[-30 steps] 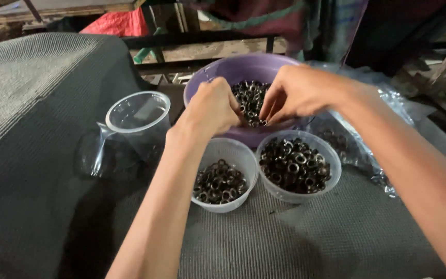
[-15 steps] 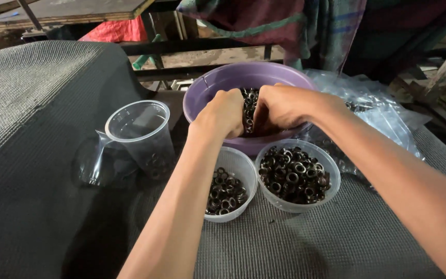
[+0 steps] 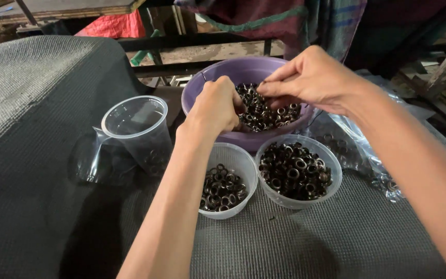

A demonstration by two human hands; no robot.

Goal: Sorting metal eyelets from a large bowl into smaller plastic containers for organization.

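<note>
Both hands reach into a purple bowl [image 3: 218,74] holding several small dark metal rings [image 3: 267,114]. My left hand [image 3: 217,106] is curled over the bowl's near left side, fingers closed among the rings. My right hand [image 3: 313,77] hovers over the bowl's right side, fingertips pinched together on a small ring. In front of the bowl stand two clear plastic cups with rings inside: a smaller one [image 3: 246,170] on the left and a fuller one [image 3: 331,165] on the right.
A clear plastic cup [image 3: 132,126] stands to the left, with another clear cup [image 3: 91,160] lying beside it. Clear plastic bags [image 3: 367,160] with more rings lie to the right. Grey mesh matting [image 3: 37,103] covers the surface. Wooden frames and cloth are behind.
The view has moved closer. My right hand has lifted slightly out of the bowl with its fingertips pinched; my left hand stays in the rings.
</note>
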